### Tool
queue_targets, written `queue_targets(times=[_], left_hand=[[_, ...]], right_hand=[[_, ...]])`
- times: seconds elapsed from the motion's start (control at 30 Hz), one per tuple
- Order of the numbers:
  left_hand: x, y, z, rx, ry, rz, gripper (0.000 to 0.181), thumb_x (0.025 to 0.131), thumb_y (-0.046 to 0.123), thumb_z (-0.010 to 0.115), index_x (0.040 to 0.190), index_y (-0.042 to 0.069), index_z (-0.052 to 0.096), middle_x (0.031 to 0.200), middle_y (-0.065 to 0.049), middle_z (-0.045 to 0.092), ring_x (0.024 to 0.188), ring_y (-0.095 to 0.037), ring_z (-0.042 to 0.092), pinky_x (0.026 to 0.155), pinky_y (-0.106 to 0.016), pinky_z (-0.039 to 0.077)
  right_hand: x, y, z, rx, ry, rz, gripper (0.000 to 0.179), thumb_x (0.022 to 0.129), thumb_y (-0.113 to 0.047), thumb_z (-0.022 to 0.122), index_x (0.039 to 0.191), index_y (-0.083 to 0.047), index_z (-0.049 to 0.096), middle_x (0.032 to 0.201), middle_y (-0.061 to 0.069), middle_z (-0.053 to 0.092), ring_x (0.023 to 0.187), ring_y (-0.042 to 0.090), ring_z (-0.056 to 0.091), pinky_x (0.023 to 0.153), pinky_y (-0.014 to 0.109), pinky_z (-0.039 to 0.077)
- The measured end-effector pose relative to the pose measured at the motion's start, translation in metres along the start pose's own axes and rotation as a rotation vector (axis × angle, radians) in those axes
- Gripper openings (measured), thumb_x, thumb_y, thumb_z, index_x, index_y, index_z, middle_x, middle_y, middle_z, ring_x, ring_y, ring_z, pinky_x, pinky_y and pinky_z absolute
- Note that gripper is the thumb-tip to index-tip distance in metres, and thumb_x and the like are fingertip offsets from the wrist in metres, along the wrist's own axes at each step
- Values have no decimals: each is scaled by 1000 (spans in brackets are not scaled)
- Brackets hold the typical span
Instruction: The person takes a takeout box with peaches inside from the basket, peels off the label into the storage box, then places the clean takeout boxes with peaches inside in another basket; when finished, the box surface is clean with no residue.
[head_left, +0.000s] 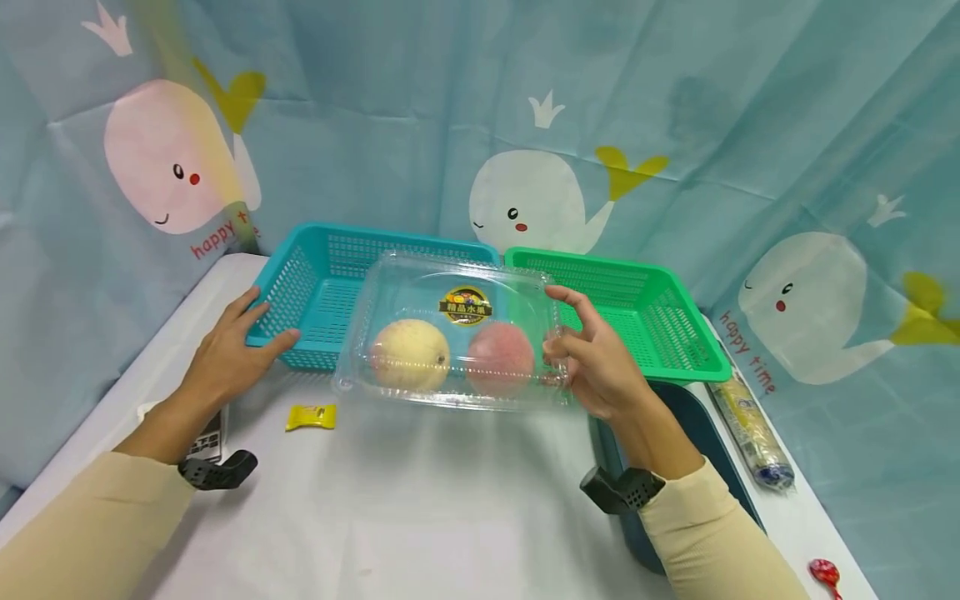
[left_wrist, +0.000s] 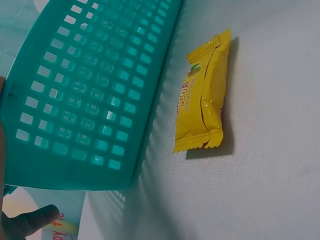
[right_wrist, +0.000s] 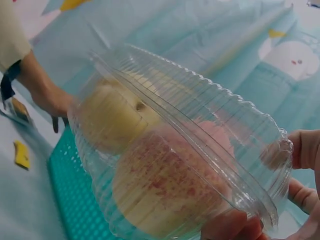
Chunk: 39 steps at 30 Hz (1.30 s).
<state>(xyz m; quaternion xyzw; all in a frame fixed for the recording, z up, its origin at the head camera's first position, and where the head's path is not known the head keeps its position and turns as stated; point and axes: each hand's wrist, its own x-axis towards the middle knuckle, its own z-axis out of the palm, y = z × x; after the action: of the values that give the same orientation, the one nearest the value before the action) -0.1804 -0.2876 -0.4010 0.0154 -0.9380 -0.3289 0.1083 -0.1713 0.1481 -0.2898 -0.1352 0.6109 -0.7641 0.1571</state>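
Observation:
My right hand (head_left: 600, 354) grips the right end of a clear plastic fruit box (head_left: 405, 287), raised in front of two baskets. Inside it lie a yellow peach (head_left: 410, 354) and a pinkish-red peach (head_left: 500, 358); a black and gold label (head_left: 465, 306) marks the lid. In the right wrist view, fingers and thumb wrap the end of the box (right_wrist: 220, 85). At the left corner of the blue basket (head_left: 300, 287), my left hand (head_left: 236, 354) has its fingers over the rim and thumb spread. A yellow wrapped snack (left_wrist: 202, 95) lies on the table before that basket.
A green basket (head_left: 675, 333) stands right of the blue one. Beneath my right forearm is a dark blue tray (head_left: 682, 400). A clear-wrapped yellow packet (head_left: 753, 433) and a red spoon-like thing (head_left: 825, 572) lie at the right edge. A black-and-white packet (head_left: 207, 439) is partly behind my left wrist.

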Motion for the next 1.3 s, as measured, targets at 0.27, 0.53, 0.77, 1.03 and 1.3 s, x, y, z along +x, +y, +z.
queue_targets(times=[0.27, 0.53, 0.77, 1.03, 1.3], left_hand=[[1, -2, 0, -2, -9, 15, 82, 95, 50, 53, 148, -6, 26, 159, -15, 5, 139, -48, 11, 101, -72, 18], [3, -4, 2, -15, -20, 14, 82, 95, 51, 53, 149, -5, 26, 160, -13, 4, 139, -48, 11, 100, -73, 18], [2, -2, 0, -8, -14, 20, 82, 95, 50, 53, 148, -6, 26, 160, -14, 5, 139, -48, 11, 102, -72, 18], [0, -2, 0, -20, -17, 13, 84, 95, 52, 53, 149, -5, 24, 160, -12, 4, 140, -46, 10, 102, -71, 17], [1, -2, -1, -13, -23, 5, 84, 95, 53, 52, 150, -4, 24, 160, -13, 3, 140, -47, 10, 102, -72, 17]], right_hand=[[-37, 19, -6, 31, -11, -15, 67, 86, 12, 49, 144, -14, 27, 82, 8, 45, 69, 18, 47, 56, 27, 51], [-57, 39, -15, 52, -26, 15, 69, 85, 13, 51, 144, -12, 25, 94, 13, 40, 72, 18, 45, 57, 27, 49], [-68, 61, -21, 150, -76, 18, 67, 86, 16, 49, 142, -12, 27, 86, 7, 41, 69, 14, 45, 57, 26, 47], [-72, 85, -25, 174, -41, 56, 70, 84, 16, 53, 144, -11, 28, 89, 8, 46, 69, 12, 49, 59, 24, 52], [-71, 100, -28, 137, 12, 116, 76, 82, 15, 58, 146, -11, 26, 90, 9, 44, 66, 13, 50, 58, 22, 49]])
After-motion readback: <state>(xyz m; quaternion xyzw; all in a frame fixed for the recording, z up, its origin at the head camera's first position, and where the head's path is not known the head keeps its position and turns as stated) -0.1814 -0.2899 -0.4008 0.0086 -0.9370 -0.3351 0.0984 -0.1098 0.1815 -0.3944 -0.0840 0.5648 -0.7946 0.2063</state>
